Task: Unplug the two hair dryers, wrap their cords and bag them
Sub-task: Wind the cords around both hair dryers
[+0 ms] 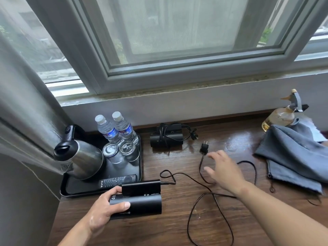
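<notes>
A black folded hair dryer (pixel 142 197) lies near the front of the wooden table, and my left hand (pixel 104 210) grips its barrel end. Its black cord (pixel 193 206) sprawls in loose loops to the right, ending in a plug (pixel 204 148) lying on the table. My right hand (pixel 224 170) hovers open, fingers spread, just right of the plug and over the cord. A second black hair dryer (pixel 166 139) lies at the back by the wall with its cord wound round it. Grey cloth bags (pixel 294 157) lie at the right.
A black tray (pixel 71 188) at the left carries a steel kettle (pixel 79 157), two water bottles (pixel 117 128), two glasses (pixel 119 150) and a remote (pixel 117 180). A spray bottle (pixel 282 112) stands at the back right. A curtain (pixel 26 103) hangs at the left.
</notes>
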Demonstrator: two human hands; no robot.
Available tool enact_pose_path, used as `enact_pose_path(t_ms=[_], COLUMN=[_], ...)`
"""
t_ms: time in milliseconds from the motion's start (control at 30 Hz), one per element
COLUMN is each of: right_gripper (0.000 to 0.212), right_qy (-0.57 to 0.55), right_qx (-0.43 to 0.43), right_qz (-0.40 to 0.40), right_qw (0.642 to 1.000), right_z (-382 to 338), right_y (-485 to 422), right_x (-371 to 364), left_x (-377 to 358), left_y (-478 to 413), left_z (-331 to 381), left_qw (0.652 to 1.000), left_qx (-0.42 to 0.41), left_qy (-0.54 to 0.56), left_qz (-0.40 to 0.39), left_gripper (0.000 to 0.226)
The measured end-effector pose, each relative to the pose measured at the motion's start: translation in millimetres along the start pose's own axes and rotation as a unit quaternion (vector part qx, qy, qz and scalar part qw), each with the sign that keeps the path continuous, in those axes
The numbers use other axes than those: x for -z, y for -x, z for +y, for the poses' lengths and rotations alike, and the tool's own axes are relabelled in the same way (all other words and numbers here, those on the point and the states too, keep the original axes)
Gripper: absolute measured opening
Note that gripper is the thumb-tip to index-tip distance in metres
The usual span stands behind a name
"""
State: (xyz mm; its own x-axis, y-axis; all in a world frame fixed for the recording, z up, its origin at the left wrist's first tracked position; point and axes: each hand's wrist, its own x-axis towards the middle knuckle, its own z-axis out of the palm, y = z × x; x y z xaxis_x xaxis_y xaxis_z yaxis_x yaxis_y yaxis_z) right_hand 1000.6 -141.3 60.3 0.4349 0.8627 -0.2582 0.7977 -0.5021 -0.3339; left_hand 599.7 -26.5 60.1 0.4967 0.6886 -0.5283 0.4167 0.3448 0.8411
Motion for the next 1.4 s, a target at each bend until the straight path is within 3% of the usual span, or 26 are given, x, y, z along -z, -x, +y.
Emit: enact_pose_path(t_ms=[67,133,200,267,367,500,667,767,933,1100,1300,1400], right_gripper=[0.044,0.055,0.064,0.051,0.017,0.021,0.018,0.016,0.020,0.025,0.033,0.034], right_qy=[-0.046,-0.058,-0.051,-0.055,-0.087,-0.158,-0.209,-0.227,-0.188,-0.173,-0.110,-0.083], right_qx=[0.085,0.146,0.144,0.120,0.091,0.083,0.139,0.187,0.300,0.345,0.386,0.395], right_qz=[-0.013,-0.081,-0.159,-0.185,-0.157,-0.104,-0.080,-0.085,-0.084,-0.093,-0.121,-0.134], right_qw=[0.995,0.984,0.975,0.974,0.980,0.978,0.965,0.952,0.931,0.918,0.908,0.905], right_z=[-19.1,-36.8,-48.1,-49.6,-44.4,-47.2,-79.6,-101.9,-119.8,-121.1,-127.8,-135.1], right_y=[8.4,12.0,9.3,0.9,-12.2,-17.2,0.9,20.3,47.4,63.7,70.7,72.9], right_x=[-4.5,-14.3,-28.6,-39.4,-36.6,-7.0,24.3,33.2,20.9,4.5,-5.4,-7.8], left_x=[4.1,3.5,-0.8,-0.9,3.5,1.7,-16.4,-31.2,-44.3,-51.1,-45.9,-47.4], left_y=[3.2,3.1,6.0,7.6,7.3,2.1,-8.5,-16.0,-18.0,-12.9,-21.5,-24.4], left_z=[4.7,11.0,22.1,26.6,20.7,13.0,12.2,18.9,33.9,43.5,25.9,23.0], left_qw=[1.000,0.999,0.997,0.996,0.997,0.999,0.998,0.998,0.993,0.986,0.990,0.991], left_qx=[-0.018,-0.036,-0.054,-0.063,-0.062,-0.010,-0.003,-0.006,-0.002,-0.013,-0.019,-0.011], left_qy=[-0.013,-0.035,-0.049,-0.058,-0.037,0.002,0.018,0.033,0.090,0.159,0.128,0.122], left_qz=[-0.005,-0.006,-0.001,-0.008,0.003,0.041,0.055,0.049,0.070,0.046,0.052,0.050], left_gripper=[0.071,0.071,0.068,0.067,0.074,0.075,0.064,0.069,0.063,0.059,0.070,0.058])
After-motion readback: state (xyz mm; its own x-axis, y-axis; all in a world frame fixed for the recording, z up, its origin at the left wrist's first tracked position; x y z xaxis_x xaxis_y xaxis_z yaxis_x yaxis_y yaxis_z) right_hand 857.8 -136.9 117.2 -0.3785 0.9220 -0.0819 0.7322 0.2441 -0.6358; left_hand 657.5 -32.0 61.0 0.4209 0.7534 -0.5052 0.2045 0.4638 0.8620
